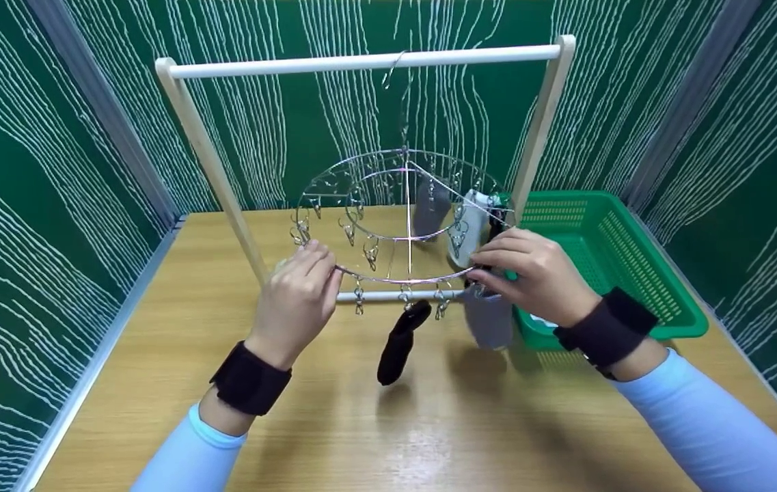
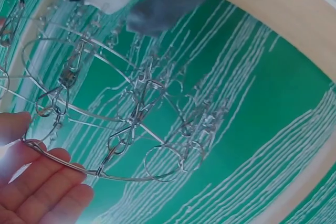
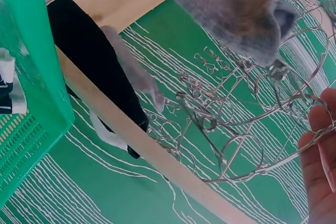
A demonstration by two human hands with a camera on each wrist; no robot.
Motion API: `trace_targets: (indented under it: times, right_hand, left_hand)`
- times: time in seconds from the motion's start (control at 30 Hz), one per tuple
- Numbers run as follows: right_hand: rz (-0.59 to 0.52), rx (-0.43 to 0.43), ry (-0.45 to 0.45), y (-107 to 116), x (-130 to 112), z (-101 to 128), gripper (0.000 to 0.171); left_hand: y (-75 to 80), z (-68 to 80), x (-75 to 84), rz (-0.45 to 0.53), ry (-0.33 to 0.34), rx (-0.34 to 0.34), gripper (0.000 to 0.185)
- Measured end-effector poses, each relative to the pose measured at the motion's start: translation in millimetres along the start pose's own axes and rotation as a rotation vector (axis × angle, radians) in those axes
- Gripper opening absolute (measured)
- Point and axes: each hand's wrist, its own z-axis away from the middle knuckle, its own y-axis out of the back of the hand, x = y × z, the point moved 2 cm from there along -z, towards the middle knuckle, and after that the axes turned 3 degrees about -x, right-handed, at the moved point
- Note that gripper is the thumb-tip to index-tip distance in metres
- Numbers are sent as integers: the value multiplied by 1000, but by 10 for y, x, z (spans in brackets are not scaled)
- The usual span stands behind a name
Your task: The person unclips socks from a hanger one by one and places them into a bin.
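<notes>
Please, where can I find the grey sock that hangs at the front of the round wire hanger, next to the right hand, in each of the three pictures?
Head: the grey sock hangs right of centre, under the right hand.
Left wrist: I cannot tell; a grey sock shows at top centre, maybe another one.
Right wrist: it fills the top centre.
Shared landmark: the wire hanger, at centre left and at right.

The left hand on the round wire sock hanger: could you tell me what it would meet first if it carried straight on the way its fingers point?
The left hand points right along the round wire hanger's rim; probably a hanging metal clip first, though depth is unclear.
</notes>
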Motion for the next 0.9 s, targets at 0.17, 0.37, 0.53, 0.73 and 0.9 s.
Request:
trace_targets:
  times: [0.17,0.37,0.53,0.73,0.9]
  right_hand:
    - [9,10,28,-16,-22,-18,25]
    - [11,-2,30,-31,-52,-46,24]
    - [12,-7,16,-31,-76,-64,23]
    - [7,-14,7,-48,-99,-69,22]
    - [18,-21,3,-47,-103,-73,21]
  left_hand:
    - [0,0,-24,-12,6,-8,18]
    - [39,-3,10,-17,23,6,22]
    - [66,4,111,45,-29,111,25]
    - [50,42,345,146,-175,252,20]
    - [9,84,580,253,-167,164,24]
